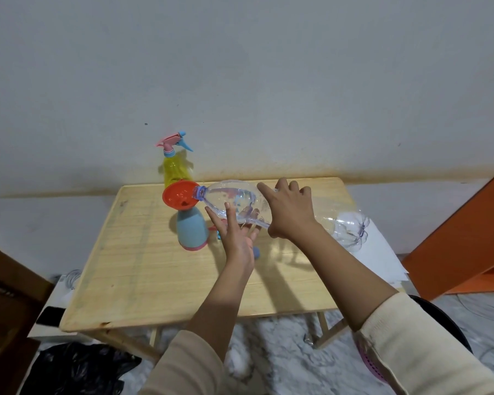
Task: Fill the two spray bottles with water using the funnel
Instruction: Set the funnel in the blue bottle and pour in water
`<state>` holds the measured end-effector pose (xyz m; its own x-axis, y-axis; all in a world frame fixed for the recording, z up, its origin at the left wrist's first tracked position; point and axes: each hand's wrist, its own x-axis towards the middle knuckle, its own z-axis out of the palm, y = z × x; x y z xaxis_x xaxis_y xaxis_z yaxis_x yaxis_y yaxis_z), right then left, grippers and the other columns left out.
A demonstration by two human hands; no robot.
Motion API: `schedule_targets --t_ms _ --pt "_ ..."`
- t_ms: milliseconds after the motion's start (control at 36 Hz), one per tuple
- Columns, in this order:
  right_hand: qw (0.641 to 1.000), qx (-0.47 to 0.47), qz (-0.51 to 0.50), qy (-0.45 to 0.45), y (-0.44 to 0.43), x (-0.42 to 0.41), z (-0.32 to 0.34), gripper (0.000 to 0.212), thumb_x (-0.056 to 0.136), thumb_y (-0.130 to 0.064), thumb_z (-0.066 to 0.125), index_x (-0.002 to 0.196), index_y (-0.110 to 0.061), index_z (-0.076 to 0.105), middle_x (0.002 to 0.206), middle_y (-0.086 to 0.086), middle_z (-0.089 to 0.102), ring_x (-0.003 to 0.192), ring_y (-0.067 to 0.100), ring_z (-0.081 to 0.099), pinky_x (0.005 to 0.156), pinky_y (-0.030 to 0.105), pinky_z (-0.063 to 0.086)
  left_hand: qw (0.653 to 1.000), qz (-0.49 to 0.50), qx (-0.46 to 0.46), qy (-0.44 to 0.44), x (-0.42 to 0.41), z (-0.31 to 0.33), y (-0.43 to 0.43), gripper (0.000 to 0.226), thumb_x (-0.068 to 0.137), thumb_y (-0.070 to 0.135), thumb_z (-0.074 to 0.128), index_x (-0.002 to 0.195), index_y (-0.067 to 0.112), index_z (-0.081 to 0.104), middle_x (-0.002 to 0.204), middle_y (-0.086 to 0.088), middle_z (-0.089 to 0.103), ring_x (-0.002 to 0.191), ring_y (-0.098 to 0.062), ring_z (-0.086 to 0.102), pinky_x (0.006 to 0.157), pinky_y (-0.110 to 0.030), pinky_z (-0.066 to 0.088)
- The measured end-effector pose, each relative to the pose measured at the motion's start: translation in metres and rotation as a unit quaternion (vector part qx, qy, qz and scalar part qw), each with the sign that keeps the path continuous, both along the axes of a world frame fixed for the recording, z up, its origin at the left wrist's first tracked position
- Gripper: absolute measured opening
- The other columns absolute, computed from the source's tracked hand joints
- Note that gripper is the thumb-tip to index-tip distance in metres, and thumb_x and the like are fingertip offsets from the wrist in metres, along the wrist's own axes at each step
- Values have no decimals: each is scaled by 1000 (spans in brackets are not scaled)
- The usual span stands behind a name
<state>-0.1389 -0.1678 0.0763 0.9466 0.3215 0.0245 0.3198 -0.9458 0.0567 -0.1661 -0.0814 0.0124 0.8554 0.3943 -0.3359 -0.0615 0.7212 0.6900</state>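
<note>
A blue spray bottle (191, 230) with a pink base stands upright near the middle of the table (143, 280), toward its far edge. Its head is off, and an orange funnel (177, 196) sits in its neck. The bottle is opaque, so its level cannot be told.

A yellow spray bottle (175, 172) stands at the far edge behind it, with its pink and blue trigger head on. How full it is cannot be told.

A clear plastic bottle (231, 199) is held on its side above the table, its open mouth at the funnel's rim. A little water lies along its lower side near the neck, and the rest looks empty.

The left hand (237, 238) is under the bottle near the shoulder, its fingers (231, 215) straight and slightly spread, touching the underside. The right hand (288, 212) grips the bottle's middle from above. Its fingers (264, 188) curl over the far side, the index stretched along the bottle and the thumb beneath.

White paper (382, 252) lies at the table's right edge.
</note>
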Motion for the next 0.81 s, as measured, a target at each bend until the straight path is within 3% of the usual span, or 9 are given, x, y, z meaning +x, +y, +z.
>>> schedule_targets --t_ms 222,306,444,500,556,611,667,750,806 --pt "996 85 -22 20 -6 0 -18 88 62 -20 73 136 -31 28 122 6 41 108 29 43 88 38 33 996 -13 89 -9 1 2 6 65 96 36 52 145 51 12 145 2 41 119 -28 57 93 -46 45" --pt "991 131 -33 18 -10 1 -25 91 60 -20 74 137 -32 27 121 5 41 107 27 43 86 37 33 991 -26 130 -15 3 5 7 66 94 36 54 143 53 12 131 7 51 100 -18 67 90 -41 49" --pt "972 228 -55 17 -25 2 -38 98 56 -23 76 139 -34 26 123 5 39 107 26 43 87 37 33 975 -51 215 -32 9 13 -1 69 95 29 54 145 49 11 100 23 57 88 1 64 86 -35 51" --pt "961 269 -62 12 -33 3 -42 99 56 -24 77 140 -35 25 124 5 40 109 26 43 89 39 34 965 -66 250 -44 13 15 -6 70 94 31 57 143 52 11 114 11 59 95 0 63 78 -27 52" --pt "949 308 -70 10 -42 5 -45 101 57 -23 77 142 -34 24 125 5 40 111 26 43 91 39 36 955 -80 280 -52 17 25 -13 70 88 40 63 133 66 15 136 -3 51 109 -14 61 75 -24 54" --pt "933 352 -74 8 -51 8 -48 103 57 -22 78 144 -31 23 125 5 41 112 26 44 93 41 41 944 -91 312 -65 22 31 -23 71 76 54 67 122 77 18 147 -9 40 117 -23 57 87 -36 55" --pt "913 399 -78 4 -60 12 -51 105 57 -21 79 145 -29 23 124 6 43 114 25 46 93 44 44 927 -105 348 -90 30 35 -32 74 72 56 67 123 77 18 148 -12 38 118 -29 54 98 -46 48" --pt "896 434 -95 -13 -71 22 -59 108 56 -23 82 146 -24 23 130 6 46 120 23 45 96 43 44 906 -124 385 -125 41 41 -46 77 85 34 68 135 63 17 147 -1 39 120 -21 51 98 -27 45" --pt "885 452 -107 -28 -76 29 -64 111 55 -28 86 146 -22 23 135 4 46 124 22 44 100 37 41 889 -138 417 -130 50 38 -55 79 87 27 68 139 56 16 144 -2 43 116 -18 52 90 -14 43"
